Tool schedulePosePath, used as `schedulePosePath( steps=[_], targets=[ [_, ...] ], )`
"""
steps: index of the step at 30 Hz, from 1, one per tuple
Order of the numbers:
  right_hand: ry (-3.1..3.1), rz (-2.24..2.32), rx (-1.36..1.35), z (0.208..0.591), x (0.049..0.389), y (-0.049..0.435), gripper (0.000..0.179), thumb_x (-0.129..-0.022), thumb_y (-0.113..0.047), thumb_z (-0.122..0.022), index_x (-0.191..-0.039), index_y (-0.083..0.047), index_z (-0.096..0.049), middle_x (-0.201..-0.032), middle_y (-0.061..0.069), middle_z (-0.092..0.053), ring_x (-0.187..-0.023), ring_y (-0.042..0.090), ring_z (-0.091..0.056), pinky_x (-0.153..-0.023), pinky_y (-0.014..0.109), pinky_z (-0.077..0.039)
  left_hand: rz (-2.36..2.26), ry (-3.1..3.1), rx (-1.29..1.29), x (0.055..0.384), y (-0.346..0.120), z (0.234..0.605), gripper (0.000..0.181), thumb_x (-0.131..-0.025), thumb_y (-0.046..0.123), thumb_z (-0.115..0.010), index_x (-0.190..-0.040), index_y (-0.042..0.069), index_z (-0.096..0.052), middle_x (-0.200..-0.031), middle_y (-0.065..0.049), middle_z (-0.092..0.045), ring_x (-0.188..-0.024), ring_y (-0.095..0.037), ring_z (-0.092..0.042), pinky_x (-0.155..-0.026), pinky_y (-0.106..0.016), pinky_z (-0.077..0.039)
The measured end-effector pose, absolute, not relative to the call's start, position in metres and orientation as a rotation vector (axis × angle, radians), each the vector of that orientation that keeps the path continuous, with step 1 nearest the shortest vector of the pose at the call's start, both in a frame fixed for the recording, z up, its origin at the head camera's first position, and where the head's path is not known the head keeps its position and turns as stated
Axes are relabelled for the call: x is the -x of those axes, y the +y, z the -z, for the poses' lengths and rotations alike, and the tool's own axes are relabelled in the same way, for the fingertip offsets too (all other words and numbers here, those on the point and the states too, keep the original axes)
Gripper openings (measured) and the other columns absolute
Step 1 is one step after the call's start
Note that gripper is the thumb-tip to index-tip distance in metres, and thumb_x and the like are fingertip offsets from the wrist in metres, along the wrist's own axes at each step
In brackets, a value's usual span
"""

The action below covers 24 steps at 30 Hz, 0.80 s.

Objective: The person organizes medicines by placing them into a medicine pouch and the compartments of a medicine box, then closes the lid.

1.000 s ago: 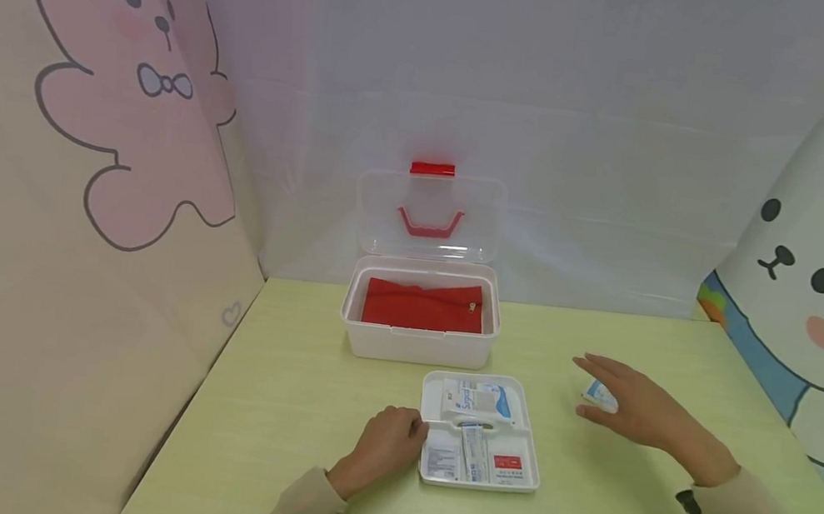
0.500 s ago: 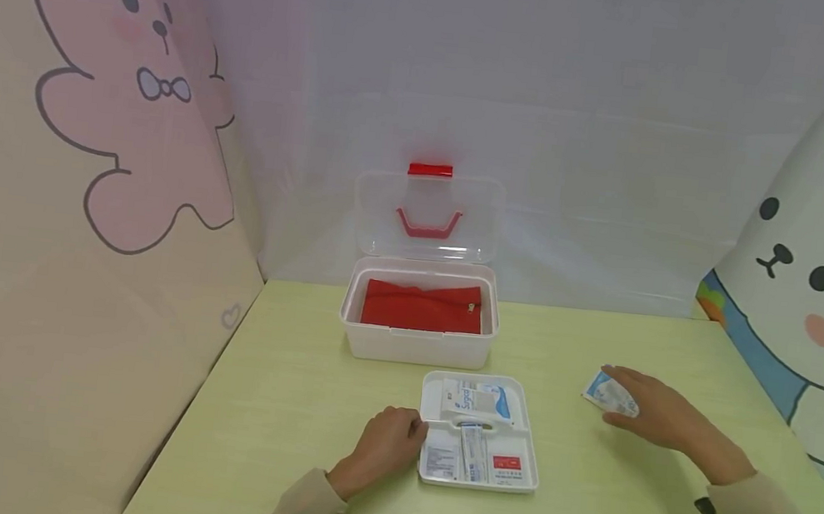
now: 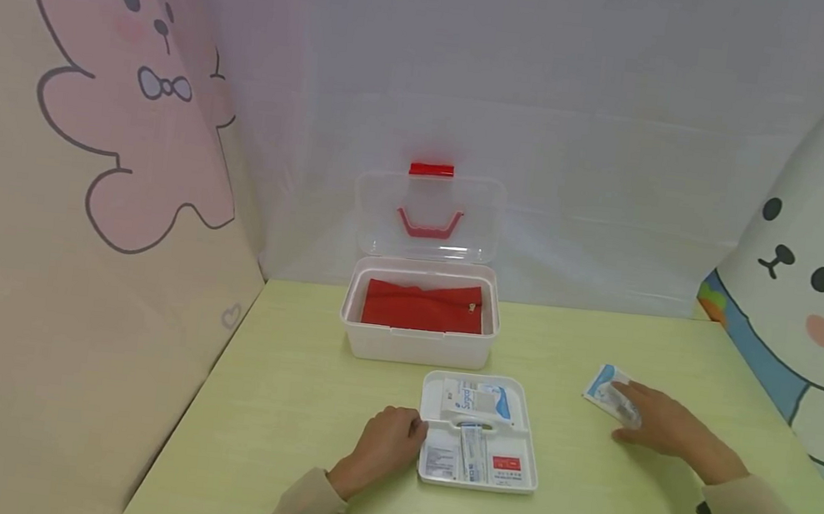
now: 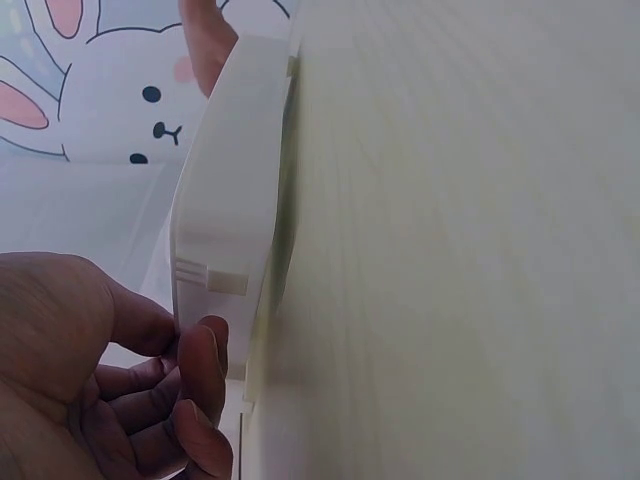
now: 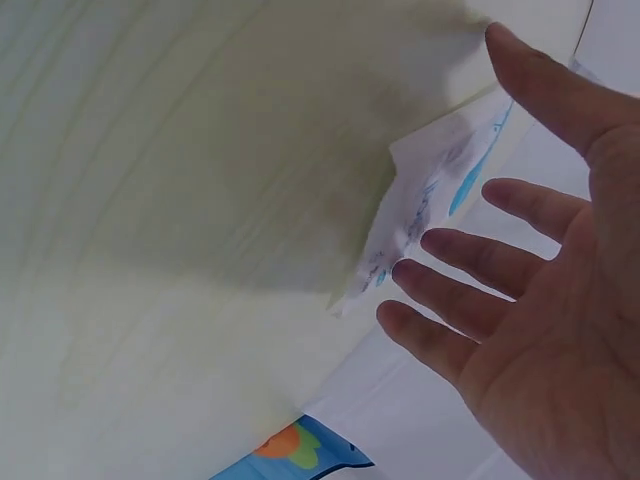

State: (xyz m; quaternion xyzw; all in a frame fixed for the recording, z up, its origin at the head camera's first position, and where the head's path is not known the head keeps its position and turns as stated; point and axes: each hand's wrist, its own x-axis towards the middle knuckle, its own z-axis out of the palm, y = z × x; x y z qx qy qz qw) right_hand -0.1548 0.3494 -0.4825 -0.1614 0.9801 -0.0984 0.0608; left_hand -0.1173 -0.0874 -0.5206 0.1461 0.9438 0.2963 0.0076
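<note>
My left hand (image 3: 386, 445) pinches the left edge of a white compartment tray (image 3: 530, 480). In the left wrist view, thumb and fingertips (image 4: 203, 362) meet at the tray's side wall (image 4: 225, 190). Inside it lie a blue-and-white packet (image 3: 472, 399), a narrow sachet (image 3: 474, 453), a small printed packet (image 3: 441, 461) and a red-and-white card (image 3: 507, 470). Off to the right, another blue-and-white packet (image 3: 604, 386) lies on the table. My right hand (image 3: 654, 421) is close over its near end. The right wrist view shows fingers (image 5: 485, 260) spread, with the packet (image 5: 430, 190) beyond the fingertips.
Behind the tray stands a white plastic box (image 3: 418, 346) with a red zip pouch (image 3: 422, 308) inside. Its clear lid (image 3: 387, 204) is raised at the back, with a red handle and latch. A fabric wall (image 3: 615, 186) rises behind the table.
My right hand first moved right, uncovering the packet, then drew slightly nearer to me, and more of the packet shows now. My left hand and the tray have stayed in place.
</note>
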Motion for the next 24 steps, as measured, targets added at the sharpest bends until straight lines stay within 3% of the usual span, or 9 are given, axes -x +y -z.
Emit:
schedulePosePath(
  steps=[7, 14, 20, 24],
  targets=[
    [2.979, 0.252, 0.480, 0.488, 0.156, 0.350, 0.070, -0.081, -0.034, -0.076, -0.130, 0.010, -0.053, -0.129, 0.041, -0.052, -0.115, 0.057, -0.053, -0.092, 0.063, -0.045, -0.935, 2.951, -0.462, 0.117, -0.088, 0.521, 0.026, -0.095, 0.021, -0.059, -0.071, 0.013, -0.062, -0.058, 0.008, -0.046, -0.050, -0.004, -0.039, -0.047, -0.021, -0.033],
    [3.046, 0.118, 0.524, 0.480, 0.155, 0.341, 0.046, -0.081, -0.015, -0.070, -0.119, 0.008, -0.060, -0.112, 0.036, -0.063, -0.100, 0.051, -0.063, -0.083, 0.060, -0.050, -0.943, 2.946, -0.462, 0.117, -0.088, 0.522, 0.026, -0.095, 0.021, -0.059, -0.070, 0.013, -0.060, -0.058, 0.008, -0.047, -0.049, -0.004, -0.040, -0.046, -0.021, -0.033],
    [3.077, 0.033, 0.582, 0.486, 0.159, 0.340, 0.042, -0.078, -0.011, -0.073, -0.115, 0.006, -0.061, -0.095, 0.024, -0.068, -0.075, 0.033, -0.065, -0.067, 0.049, -0.053, -0.941, 2.943, -0.446, 0.117, -0.088, 0.522, 0.025, -0.095, 0.020, -0.059, -0.070, 0.013, -0.060, -0.058, 0.008, -0.047, -0.050, -0.005, -0.040, -0.046, -0.021, -0.033],
    [3.098, 0.029, 0.587, 0.489, 0.159, 0.340, 0.043, -0.079, -0.008, -0.070, -0.118, 0.007, -0.061, -0.094, 0.025, -0.068, -0.075, 0.034, -0.065, -0.066, 0.048, -0.053, -0.940, 2.948, -0.451, 0.117, -0.088, 0.522, 0.026, -0.095, 0.020, -0.060, -0.070, 0.013, -0.059, -0.058, 0.008, -0.046, -0.049, -0.004, -0.039, -0.046, -0.021, -0.032]
  ],
)
